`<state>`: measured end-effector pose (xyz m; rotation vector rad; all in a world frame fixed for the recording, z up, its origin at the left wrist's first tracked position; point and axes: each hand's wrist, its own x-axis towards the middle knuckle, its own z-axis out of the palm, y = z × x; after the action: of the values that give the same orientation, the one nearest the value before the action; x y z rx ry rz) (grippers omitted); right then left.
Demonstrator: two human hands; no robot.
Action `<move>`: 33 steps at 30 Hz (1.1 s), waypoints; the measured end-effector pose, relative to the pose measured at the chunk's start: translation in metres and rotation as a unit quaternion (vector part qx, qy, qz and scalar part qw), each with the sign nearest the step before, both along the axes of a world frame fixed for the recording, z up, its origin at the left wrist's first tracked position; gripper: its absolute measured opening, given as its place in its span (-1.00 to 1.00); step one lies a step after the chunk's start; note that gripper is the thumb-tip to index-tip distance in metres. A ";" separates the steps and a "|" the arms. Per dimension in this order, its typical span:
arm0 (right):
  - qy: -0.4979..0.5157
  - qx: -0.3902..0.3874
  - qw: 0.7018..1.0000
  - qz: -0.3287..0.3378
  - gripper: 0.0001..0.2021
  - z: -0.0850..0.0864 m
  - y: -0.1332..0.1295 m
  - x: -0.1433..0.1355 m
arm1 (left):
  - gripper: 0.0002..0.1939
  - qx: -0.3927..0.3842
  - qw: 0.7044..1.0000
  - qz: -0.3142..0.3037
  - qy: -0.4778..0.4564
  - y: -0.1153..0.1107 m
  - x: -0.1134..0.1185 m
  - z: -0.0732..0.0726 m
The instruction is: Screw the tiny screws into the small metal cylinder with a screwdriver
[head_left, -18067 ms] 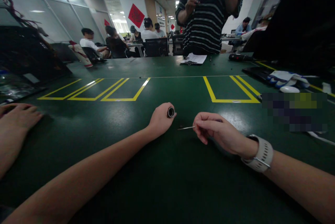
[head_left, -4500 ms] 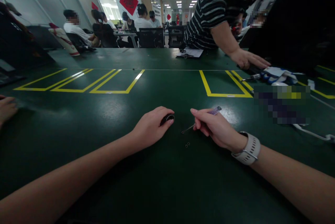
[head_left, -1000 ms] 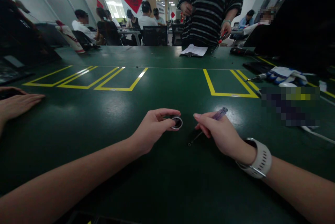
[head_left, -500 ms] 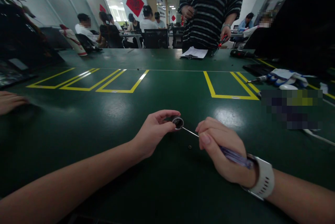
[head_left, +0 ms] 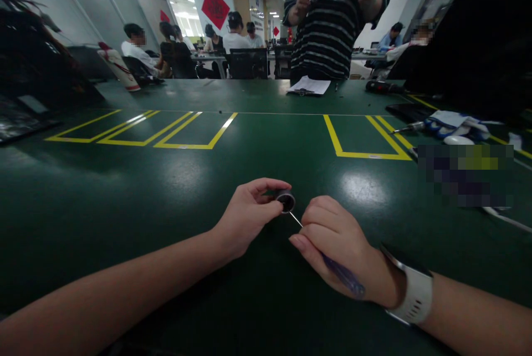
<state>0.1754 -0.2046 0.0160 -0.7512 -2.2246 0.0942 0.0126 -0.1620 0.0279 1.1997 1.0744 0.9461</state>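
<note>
My left hand point(head_left: 249, 212) pinches a small round, hollow dark part point(head_left: 286, 195) with a grey rim between thumb and fingers, its opening turned toward me. My right hand point(head_left: 332, 239) is wrapped round a screwdriver point(head_left: 343, 275) with a clear purplish handle. The thin metal shaft runs up and left to the lower edge of the part's opening. Whether the tip sits inside or only touches the rim, I cannot tell. Both hands are just above the green table point(head_left: 187, 278), close together.
Yellow tape outlines point(head_left: 183, 146) mark the table's far half. At the right lie a power screwdriver point(head_left: 409, 127), white-and-blue gloves point(head_left: 457, 123) and a cable point(head_left: 507, 220). Across the table, a person in a striped top point(head_left: 324, 29) stands behind a clipboard with paper point(head_left: 310, 86).
My right hand has moved left and turned, bringing the screwdriver steeper and covering the small ring on the table. Another person's hand left the left edge. The standing person raised a red-handled tool.
</note>
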 end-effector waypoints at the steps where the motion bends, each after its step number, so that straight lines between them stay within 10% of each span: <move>1: -0.005 0.007 1.000 0.000 -0.73 0.000 0.000 0.000 | -0.72 0.001 1.000 0.002 0.005 0.000 0.000 0.000; 25: -0.024 0.031 0.999 -0.008 -0.76 -0.001 -0.003 -0.002 | -0.74 0.003 1.000 -0.001 0.031 -0.003 0.001 0.002; 33: 0.222 -0.171 0.960 -0.001 -0.63 0.005 0.004 0.003 | -0.76 -0.014 0.999 0.002 0.029 0.002 -0.001 0.002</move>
<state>0.1788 -0.2004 0.0206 -0.8212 -1.7937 0.6020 0.0118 -0.1603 0.0298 1.2087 1.1341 0.9008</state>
